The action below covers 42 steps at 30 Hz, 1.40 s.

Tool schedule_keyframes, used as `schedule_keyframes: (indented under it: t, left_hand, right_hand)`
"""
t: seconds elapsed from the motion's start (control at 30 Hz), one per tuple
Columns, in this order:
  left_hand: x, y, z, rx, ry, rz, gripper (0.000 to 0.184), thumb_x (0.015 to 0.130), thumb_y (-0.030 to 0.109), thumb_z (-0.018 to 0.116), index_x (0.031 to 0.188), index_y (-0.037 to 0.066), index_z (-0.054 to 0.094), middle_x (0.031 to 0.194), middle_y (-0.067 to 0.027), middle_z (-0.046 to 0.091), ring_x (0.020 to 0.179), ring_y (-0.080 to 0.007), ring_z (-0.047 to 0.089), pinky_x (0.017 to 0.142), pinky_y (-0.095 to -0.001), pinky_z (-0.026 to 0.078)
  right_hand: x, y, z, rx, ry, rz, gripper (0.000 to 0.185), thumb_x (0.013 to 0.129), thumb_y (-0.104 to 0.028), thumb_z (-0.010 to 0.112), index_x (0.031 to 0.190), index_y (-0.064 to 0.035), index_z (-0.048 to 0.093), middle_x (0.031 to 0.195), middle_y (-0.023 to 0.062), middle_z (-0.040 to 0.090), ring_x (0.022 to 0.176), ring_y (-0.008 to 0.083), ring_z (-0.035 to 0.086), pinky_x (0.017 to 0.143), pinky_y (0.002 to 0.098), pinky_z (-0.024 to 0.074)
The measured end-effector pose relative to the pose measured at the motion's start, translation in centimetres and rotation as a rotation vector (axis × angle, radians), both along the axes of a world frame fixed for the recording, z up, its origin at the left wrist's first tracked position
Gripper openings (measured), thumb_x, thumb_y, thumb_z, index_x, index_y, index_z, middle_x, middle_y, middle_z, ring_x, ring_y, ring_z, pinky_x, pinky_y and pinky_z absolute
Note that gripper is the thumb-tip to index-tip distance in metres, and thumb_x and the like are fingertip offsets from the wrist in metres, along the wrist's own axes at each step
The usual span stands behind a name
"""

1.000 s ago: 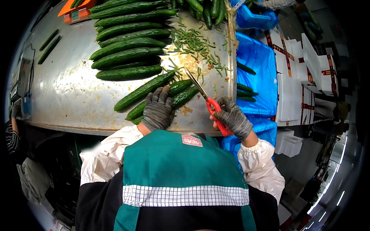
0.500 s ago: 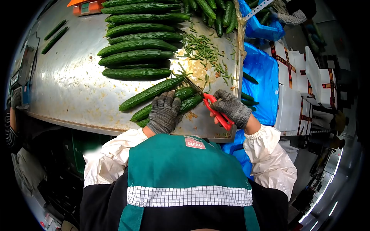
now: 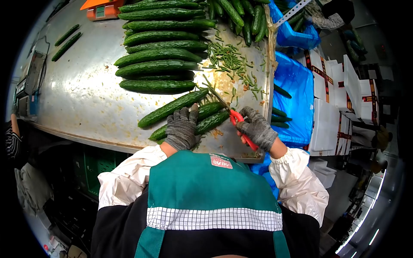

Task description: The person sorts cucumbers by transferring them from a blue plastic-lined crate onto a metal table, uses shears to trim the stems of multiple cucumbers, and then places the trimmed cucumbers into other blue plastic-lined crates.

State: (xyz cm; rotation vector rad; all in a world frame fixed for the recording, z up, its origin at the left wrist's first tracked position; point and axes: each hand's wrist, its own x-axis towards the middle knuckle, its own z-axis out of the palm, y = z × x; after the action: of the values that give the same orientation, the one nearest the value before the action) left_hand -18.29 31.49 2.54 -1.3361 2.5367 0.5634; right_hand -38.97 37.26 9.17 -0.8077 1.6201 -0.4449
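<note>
My left hand [image 3: 181, 129], in a grey knit glove, lies palm down across the cucumbers at the table's near edge, its fingers stretched out. The fingertips reach the lower side of an angled cucumber [image 3: 165, 110]. Beneath and beside the palm are more cucumbers [image 3: 214, 121], partly covered by it. My right hand [image 3: 259, 130], gloved alike with some bare fingertips showing, grips red-handled scissors [image 3: 236, 117]. Their blades point up and left, close to the thin stem at the angled cucumber's right end. Whether the blades touch the stem I cannot tell.
A row of cucumbers [image 3: 157, 68] lies beyond my hands, with cut stem pieces [image 3: 228, 58] scattered to its right. An orange scale [image 3: 101, 10] stands at the far left of the metal table [image 3: 92, 99]. Blue-lined bins [image 3: 294, 92] and white boxes [image 3: 323, 124] stand on the right.
The whole view has shifted slightly right and down. The scissor handles look closer together, and the blades remain near the same stem. My left hand stays on the cucumbers.
</note>
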Motion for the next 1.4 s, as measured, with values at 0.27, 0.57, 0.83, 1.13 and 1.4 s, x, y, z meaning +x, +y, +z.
schedule_keyframes:
  t: [0.27, 0.57, 0.83, 1.13, 1.4]
  left_hand:
    - [0.0, -0.4, 0.6, 0.078, -0.097, 0.031, 0.100, 0.058, 0.037, 0.073, 0.135, 0.006, 0.017, 0.121, -0.0172, 0.038, 0.110, -0.0319, 0.038, 0.090, -0.0487, 0.032]
    - [4.5, -0.1, 0.2, -0.082, -0.003, -0.045, 0.086, 0.062, 0.029, 0.067, 0.133, 0.006, 0.024, 0.118, -0.0208, 0.041, 0.107, -0.0349, 0.040, 0.086, -0.0517, 0.032]
    - [5.6, -0.2, -0.6, -0.360, 0.167, -0.131, 0.054, 0.074, 0.021, 0.048, 0.126, 0.008, 0.038, 0.115, -0.0205, 0.047, 0.102, -0.0355, 0.046, 0.083, -0.0519, 0.035]
    - [7.2, -1.2, 0.0, -0.279, 0.052, -0.079, 0.093, 0.060, 0.053, 0.065, 0.135, 0.016, 0.025, 0.139, -0.0207, 0.017, 0.128, -0.0401, 0.014, 0.099, -0.0587, 0.006]
    - [6.6, -3.5, 3.2, -0.014, -0.090, -0.181, 0.103, 0.056, 0.053, 0.067, 0.138, 0.023, 0.014, 0.128, -0.0258, 0.029, 0.117, -0.0410, 0.030, 0.094, -0.0531, 0.023]
  right_hand:
    - [-4.1, 1.4, -4.4, -0.242, 0.475, 0.013, 0.036, 0.072, -0.022, 0.063, 0.098, -0.0026, 0.046, 0.077, 0.0164, 0.059, 0.063, 0.0256, 0.060, 0.057, 0.0363, 0.0470]
    - [-1.1, 1.0, -7.1, -0.274, 1.114, 0.209, 0.052, 0.065, -0.032, 0.065, 0.107, -0.0078, 0.048, 0.103, 0.0167, 0.051, 0.099, 0.0328, 0.050, 0.085, 0.0435, 0.0394]
    - [3.9, -5.5, -7.2, -0.860, 0.888, 0.506, 0.049, 0.066, -0.010, 0.053, 0.114, -0.0020, 0.048, 0.116, 0.0216, 0.046, 0.108, 0.0357, 0.043, 0.097, 0.0441, 0.0296]
    - [8.5, -9.4, -5.6, -0.701, 0.843, 0.705, 0.044, 0.069, -0.039, 0.060, 0.104, -0.0114, 0.057, 0.106, 0.0108, 0.050, 0.104, 0.0287, 0.043, 0.089, 0.0470, 0.0316]
    - [7.5, -7.1, -6.0, -0.658, 0.745, 0.748, 0.068, 0.068, -0.053, 0.061, 0.119, -0.0105, 0.047, 0.117, 0.0132, 0.045, 0.112, 0.0286, 0.039, 0.090, 0.0464, 0.0296]
